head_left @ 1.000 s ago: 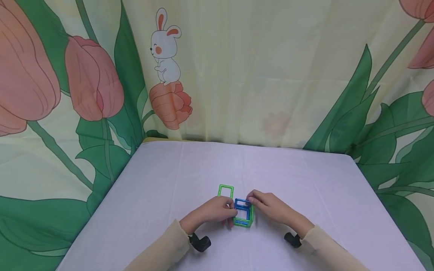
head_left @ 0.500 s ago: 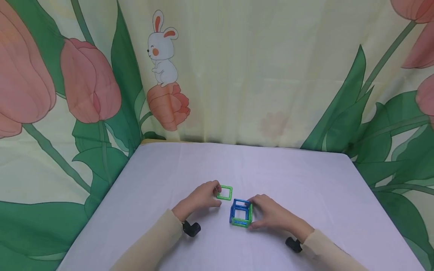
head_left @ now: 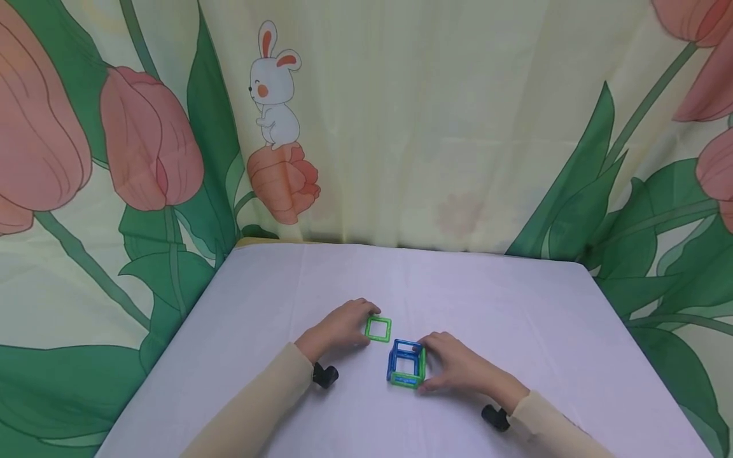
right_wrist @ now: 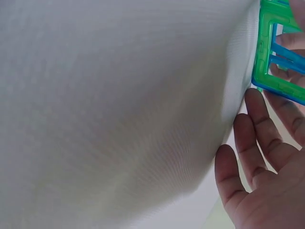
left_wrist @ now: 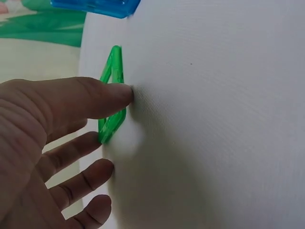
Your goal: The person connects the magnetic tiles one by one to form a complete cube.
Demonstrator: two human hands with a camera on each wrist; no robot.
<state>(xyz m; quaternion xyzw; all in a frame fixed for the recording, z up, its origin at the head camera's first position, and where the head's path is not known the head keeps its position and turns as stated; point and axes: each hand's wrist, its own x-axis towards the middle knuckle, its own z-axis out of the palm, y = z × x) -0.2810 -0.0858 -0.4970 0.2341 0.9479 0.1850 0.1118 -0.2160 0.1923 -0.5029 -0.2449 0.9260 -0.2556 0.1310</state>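
A small cube of blue and green see-through magnetic tiles [head_left: 392,367] stands on the white cloth. My right hand [head_left: 455,364] holds its right side, thumb near the front corner and fingers toward the back. In the right wrist view, a green tile [right_wrist: 263,59] of the cube sits at the fingertips. Just beyond the cube, to the left, a single green square magnetic tile [head_left: 389,330] lies flat. My left hand [head_left: 340,327] grips it at the left edge, thumb at the near corner and index finger at the far one. The thumb covers part of this tile in the left wrist view.
The white cloth [head_left: 321,273] covers the table, whose far edge meets a curtain [head_left: 401,127] printed with tulips and a rabbit. Black wrist cameras [head_left: 325,376] are strapped on both wrists.
My left hand has left the cube's left side and moved away and left to the loose green tile. My right hand has spread its grip down along the cube's right side.
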